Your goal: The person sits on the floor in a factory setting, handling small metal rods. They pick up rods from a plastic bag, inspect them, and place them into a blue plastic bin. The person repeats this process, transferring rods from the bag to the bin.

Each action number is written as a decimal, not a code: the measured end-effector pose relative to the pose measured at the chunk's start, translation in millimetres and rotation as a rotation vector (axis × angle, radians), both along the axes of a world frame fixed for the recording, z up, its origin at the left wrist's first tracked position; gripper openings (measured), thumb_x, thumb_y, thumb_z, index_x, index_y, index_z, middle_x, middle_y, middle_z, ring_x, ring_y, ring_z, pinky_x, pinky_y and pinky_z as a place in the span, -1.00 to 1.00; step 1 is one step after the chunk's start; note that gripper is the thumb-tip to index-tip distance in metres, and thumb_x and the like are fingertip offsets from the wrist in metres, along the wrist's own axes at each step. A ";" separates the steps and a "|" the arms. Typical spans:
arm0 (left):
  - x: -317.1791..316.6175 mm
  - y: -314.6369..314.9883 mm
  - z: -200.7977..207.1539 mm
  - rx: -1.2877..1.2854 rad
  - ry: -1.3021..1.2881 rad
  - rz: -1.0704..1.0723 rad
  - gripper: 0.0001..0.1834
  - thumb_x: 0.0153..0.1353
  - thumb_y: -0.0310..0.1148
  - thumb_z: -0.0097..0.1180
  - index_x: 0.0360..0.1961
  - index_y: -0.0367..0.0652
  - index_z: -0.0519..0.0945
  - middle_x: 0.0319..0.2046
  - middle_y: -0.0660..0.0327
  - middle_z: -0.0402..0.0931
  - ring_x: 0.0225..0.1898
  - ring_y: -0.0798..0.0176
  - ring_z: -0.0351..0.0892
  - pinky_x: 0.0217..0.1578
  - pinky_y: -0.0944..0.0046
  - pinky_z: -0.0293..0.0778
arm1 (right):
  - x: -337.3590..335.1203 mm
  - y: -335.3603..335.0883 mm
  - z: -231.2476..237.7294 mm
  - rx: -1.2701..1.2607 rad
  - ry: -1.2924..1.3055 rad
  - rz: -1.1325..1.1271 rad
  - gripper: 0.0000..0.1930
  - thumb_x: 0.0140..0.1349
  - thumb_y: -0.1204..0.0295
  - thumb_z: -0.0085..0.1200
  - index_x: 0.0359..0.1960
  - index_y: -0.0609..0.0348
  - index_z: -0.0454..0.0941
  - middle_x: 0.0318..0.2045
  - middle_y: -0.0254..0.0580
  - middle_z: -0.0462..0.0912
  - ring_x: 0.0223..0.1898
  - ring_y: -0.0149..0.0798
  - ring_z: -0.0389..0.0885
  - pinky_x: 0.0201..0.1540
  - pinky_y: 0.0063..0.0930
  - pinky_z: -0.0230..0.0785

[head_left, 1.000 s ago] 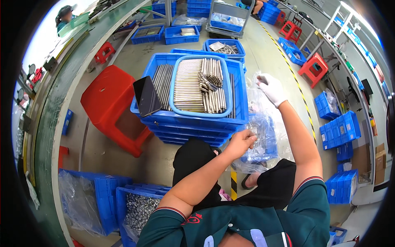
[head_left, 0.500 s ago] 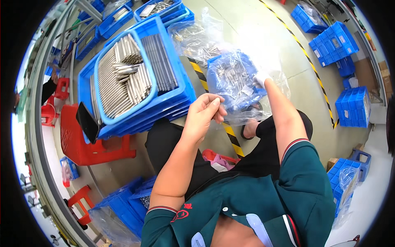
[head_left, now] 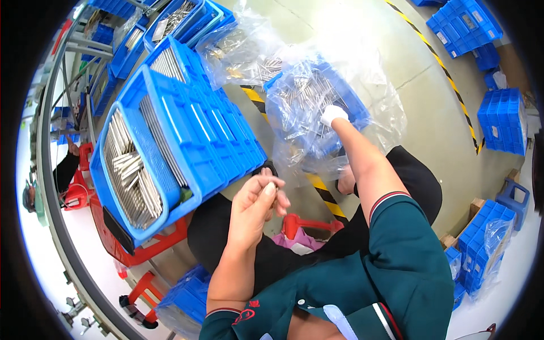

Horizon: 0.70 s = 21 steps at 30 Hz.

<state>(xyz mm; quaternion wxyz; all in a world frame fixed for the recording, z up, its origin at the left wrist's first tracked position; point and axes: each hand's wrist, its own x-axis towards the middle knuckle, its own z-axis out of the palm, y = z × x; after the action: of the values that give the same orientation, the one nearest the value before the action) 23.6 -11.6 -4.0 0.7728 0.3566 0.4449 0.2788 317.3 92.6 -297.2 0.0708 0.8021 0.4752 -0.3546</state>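
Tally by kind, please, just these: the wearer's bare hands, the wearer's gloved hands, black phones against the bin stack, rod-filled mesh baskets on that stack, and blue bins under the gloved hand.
Bare left hand: 1
White-gloved right hand: 1
Black phone: 1
Light-blue mesh basket of metal rods: 1
Blue bin under the gloved hand: 1
Total: 5

The fingertips of your gloved right hand are too indistinct to confirm a grip on the metal parts, themselves blurred by the clear plastic bag. Your left hand curls, concealing its palm; the upper edge crops a blue crate.
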 end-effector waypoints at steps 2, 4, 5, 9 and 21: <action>2.7 3.1 3.5 -0.039 0.025 0.021 -0.75 0.33 -0.30 -0.02 -0.15 -0.30 0.47 -0.47 0.16 0.54 -0.52 0.41 0.47 -0.46 0.49 0.37 | -6.9 3.3 -15.5 0.035 0.025 -0.096 -0.62 0.02 0.30 -0.07 -0.17 0.20 0.62 -0.08 0.13 0.58 -0.03 0.06 0.56 0.02 -0.20 0.40; 3.2 5.5 0.1 -0.034 0.018 0.016 -0.74 0.32 -0.30 -0.02 -0.15 -0.31 0.46 -0.46 0.14 0.54 -0.50 0.38 0.48 -0.42 0.45 0.40 | -11.8 11.7 -29.1 0.029 0.099 -0.103 -0.59 0.05 0.31 -0.08 -0.08 0.22 0.57 -0.06 0.14 0.56 -0.01 0.07 0.55 0.03 -0.18 0.40; 3.0 6.5 -1.7 -0.032 0.014 0.015 -0.74 0.32 -0.31 -0.01 -0.15 -0.32 0.46 -0.46 0.13 0.54 -0.49 0.37 0.48 -0.40 0.43 0.41 | -17.4 16.7 -35.9 0.046 0.124 -0.118 -0.58 0.06 0.31 -0.08 -0.06 0.22 0.55 -0.05 0.14 0.56 -0.01 0.07 0.55 0.03 -0.17 0.39; 5.3 9.7 -0.2 -0.050 0.025 0.012 -0.72 0.32 -0.30 -0.01 -0.17 -0.36 0.46 -0.48 0.07 0.53 -0.49 0.30 0.49 -0.40 0.38 0.43 | -51.7 36.3 -63.4 0.200 0.113 -0.001 -0.63 0.08 0.34 -0.07 -0.10 0.18 0.57 -0.14 0.15 0.60 -0.08 0.10 0.58 -0.01 -0.11 0.41; -1.0 21.6 -4.3 -0.087 0.072 0.027 -0.68 0.31 -0.26 -0.01 -0.18 -0.40 0.44 -0.52 0.00 0.49 -0.49 0.21 0.50 -0.43 0.33 0.43 | -86.4 106.0 -149.6 0.204 0.077 0.516 -0.73 0.04 0.33 -0.03 -0.31 0.10 0.68 -0.25 0.01 0.66 -0.17 0.07 0.63 -0.08 -0.08 0.45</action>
<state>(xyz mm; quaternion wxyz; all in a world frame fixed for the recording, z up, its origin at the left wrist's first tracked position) 22.6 10.0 -8.3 0.7672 0.3264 0.4888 0.2566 230.9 198.7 -446.8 0.0592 0.6435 0.6993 -0.3055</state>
